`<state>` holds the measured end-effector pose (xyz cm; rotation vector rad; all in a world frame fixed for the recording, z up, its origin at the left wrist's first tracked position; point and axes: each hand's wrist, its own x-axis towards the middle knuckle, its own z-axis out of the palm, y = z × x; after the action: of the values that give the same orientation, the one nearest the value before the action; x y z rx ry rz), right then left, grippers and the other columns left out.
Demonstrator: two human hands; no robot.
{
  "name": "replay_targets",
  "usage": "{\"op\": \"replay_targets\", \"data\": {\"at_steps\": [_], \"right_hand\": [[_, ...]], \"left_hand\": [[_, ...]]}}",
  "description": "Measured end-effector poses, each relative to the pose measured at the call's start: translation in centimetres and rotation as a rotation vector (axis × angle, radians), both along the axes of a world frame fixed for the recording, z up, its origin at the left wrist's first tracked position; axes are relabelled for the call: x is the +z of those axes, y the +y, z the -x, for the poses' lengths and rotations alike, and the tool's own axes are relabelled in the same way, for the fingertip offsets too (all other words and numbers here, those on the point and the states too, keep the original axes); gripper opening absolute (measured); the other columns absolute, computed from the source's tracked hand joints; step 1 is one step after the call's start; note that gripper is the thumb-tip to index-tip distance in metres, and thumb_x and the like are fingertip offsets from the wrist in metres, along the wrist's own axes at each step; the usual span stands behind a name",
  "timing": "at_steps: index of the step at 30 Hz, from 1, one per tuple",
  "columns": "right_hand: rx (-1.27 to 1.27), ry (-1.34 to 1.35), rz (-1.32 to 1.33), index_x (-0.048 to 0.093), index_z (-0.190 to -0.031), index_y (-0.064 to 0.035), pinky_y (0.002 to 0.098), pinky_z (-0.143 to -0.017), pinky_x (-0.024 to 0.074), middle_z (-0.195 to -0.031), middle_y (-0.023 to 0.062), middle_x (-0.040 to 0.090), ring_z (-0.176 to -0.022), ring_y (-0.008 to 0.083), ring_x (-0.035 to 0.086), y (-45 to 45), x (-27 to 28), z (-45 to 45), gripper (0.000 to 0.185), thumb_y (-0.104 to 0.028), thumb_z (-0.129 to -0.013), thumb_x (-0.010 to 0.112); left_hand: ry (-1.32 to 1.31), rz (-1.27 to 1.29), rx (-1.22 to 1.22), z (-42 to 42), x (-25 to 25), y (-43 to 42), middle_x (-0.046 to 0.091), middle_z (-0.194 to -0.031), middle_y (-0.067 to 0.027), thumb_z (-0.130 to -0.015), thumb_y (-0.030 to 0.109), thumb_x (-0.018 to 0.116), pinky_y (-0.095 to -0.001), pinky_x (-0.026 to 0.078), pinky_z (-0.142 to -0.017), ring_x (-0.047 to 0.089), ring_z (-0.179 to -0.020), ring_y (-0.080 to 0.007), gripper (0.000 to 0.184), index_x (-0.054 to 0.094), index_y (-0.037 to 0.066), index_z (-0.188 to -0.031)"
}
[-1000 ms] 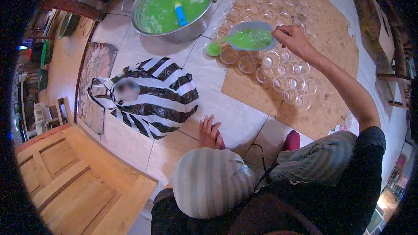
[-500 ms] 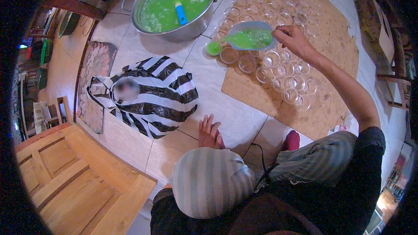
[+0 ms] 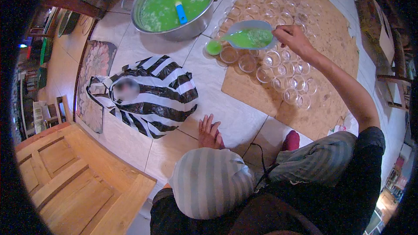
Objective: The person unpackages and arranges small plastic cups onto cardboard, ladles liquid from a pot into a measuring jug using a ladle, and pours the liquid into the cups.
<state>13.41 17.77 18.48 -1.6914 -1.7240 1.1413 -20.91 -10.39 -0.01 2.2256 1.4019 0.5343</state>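
Observation:
My right hand grips the handle of a translucent plastic jug that holds green liquid. The jug tilts left, its spout over a clear plastic cup with green liquid in it, and a green stream runs between them. Right beside that one, several clear cups stand in close rows; those nearest look unfilled. My left hand is beyond my left knee, above the tiled floor, fingers stretched out and holding nothing.
A large metal pot of green liquid, with a blue-handled tool in it, stands at the back. A black-and-white striped plastic bag lies on the tiles. Brown cardboard lies under the cups. A wooden panel fills the lower left.

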Motion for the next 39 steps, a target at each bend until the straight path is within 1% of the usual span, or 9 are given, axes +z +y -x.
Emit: {"op": "replay_targets", "data": {"at_steps": [4, 7, 13, 21, 25, 29, 31, 34, 39], "right_hand": [[-0.049, 0.311, 0.067, 0.055, -0.07, -0.0021, 0.0285, -0.059, 0.0441, -0.058, 0.002, 0.045, -0.058, 0.0113, 0.049, 0.3, -0.9, -1.3, 0.03, -0.027, -0.086, 0.051], [0.015, 0.434, 0.055, 0.051, -0.066, -0.0039, 0.0276, -0.059, 0.0433, -0.057, 0.0022, 0.042, -0.057, 0.0114, 0.048, 0.0, -0.1, -1.7, 0.03, -0.026, -0.086, 0.051], [-0.183, 0.466, 0.071, 0.052, -0.068, -0.0046, 0.0267, -0.057, 0.0412, -0.057, 0.0029, 0.044, -0.056, 0.0122, 0.049, -1.4, 1.6, -1.9, 0.029, -0.027, -0.086, 0.051], [-0.142, 0.298, 0.036, 0.053, -0.068, -0.006, 0.0266, -0.06, 0.043, -0.059, 0.0023, 0.047, -0.057, 0.0123, 0.05, -2.5, 1.9, -5.6, 0.028, -0.027, -0.087, 0.051], [-0.191, 0.288, 0.028, 0.052, -0.066, -0.0068, 0.0263, -0.061, 0.0429, -0.059, 0.0012, 0.046, -0.056, 0.0115, 0.048, -2.9, 1.5, -6.6, 0.028, -0.026, -0.087, 0.05], [-0.147, 0.24, 0.006, 0.051, -0.065, -0.0066, 0.0271, -0.06, 0.0433, -0.058, 0.0001, 0.043, -0.055, 0.0107, 0.045, -2.6, 0.3, -7.9, 0.029, -0.026, -0.087, 0.051], [-0.148, 0.189, 0.003, 0.051, -0.064, -0.0061, 0.0276, -0.06, 0.0434, -0.057, -0.0002, 0.042, -0.055, 0.0105, 0.044, -2.5, 0.0, -8.2, 0.03, -0.026, -0.086, 0.051], [-0.151, 0.179, 0.02, 0.05, -0.064, -0.0056, 0.0277, -0.058, 0.0427, -0.057, 0.0003, 0.043, -0.055, 0.0107, 0.044, -2.5, 0.1, -8.0, 0.029, -0.025, -0.086, 0.051], [-0.174, 0.131, 0.027, 0.052, -0.065, -0.0048, 0.0272, -0.057, 0.0414, -0.058, 0.0008, 0.045, -0.056, 0.0106, 0.045, -2.5, 0.6, -7.1, 0.028, -0.025, -0.084, 0.052]], "left_hand": [[-0.093, 0.026, 0.055, -0.4, 1.1, 0.3, 0.033, -0.138, -0.0216, -0.078, 0.019, 0.05, -0.0516, 0.013, -0.109, 0.025, -0.131, -0.0397, 0.04, 0.054, 0.004, -0.115], [-0.057, -0.033, 0.018, 0.0, -0.2, -0.2, 0.033, -0.139, -0.0209, -0.078, 0.019, 0.05, -0.0511, 0.013, -0.109, 0.025, -0.131, -0.0387, 0.04, 0.054, 0.004, -0.115], [-0.085, -0.119, -0.032, 0.5, -3.1, -0.9, 0.032, -0.139, -0.0207, -0.081, 0.021, 0.048, -0.0532, 0.013, -0.108, 0.025, -0.13, -0.0391, 0.04, 0.051, 0.006, -0.118], [-0.097, -0.251, -0.056, 0.5, -3.7, -0.4, 0.035, -0.136, -0.0219, -0.082, 0.02, 0.047, -0.0565, 0.018, -0.104, 0.03, -0.127, -0.0421, 0.04, 0.047, 0.007, -0.12], [-0.147, -0.228, 0.024, -0.6, -1.2, 0.4, 0.037, -0.135, -0.0222, -0.08, 0.018, 0.049, -0.0566, 0.02, -0.103, 0.032, -0.126, -0.0429, 0.04, 0.048, 0.007, -0.119], [-0.152, -0.152, 0.029, -0.5, -1.3, 0.1, 0.036, -0.135, -0.0229, -0.076, 0.014, 0.051, -0.0579, 0.018, -0.104, 0.031, -0.127, -0.0434, 0.042, 0.048, 0.006, -0.117], [-0.173, -0.016, 0.097, -1.6, 3.6, 1.2, 0.036, -0.135, -0.0233, -0.074, 0.013, 0.051, -0.059, 0.017, -0.104, 0.031, -0.127, -0.0437, 0.043, 0.049, 0.006, -0.116], [-0.202, -0.127, 0.086, -1.6, 1.3, 1.0, 0.035, -0.135, -0.0237, -0.073, 0.013, 0.053, -0.0602, 0.016, -0.104, 0.03, -0.127, -0.0438, 0.044, 0.049, 0.005, -0.116], [-0.117, -0.051, 0.038, -0.9, 1.2, 0.9, 0.033, -0.137, -0.0223, -0.075, 0.014, 0.052, -0.0601, 0.014, -0.104, 0.026, -0.129, -0.0432, 0.043, 0.048, 0.006, -0.117]]}}
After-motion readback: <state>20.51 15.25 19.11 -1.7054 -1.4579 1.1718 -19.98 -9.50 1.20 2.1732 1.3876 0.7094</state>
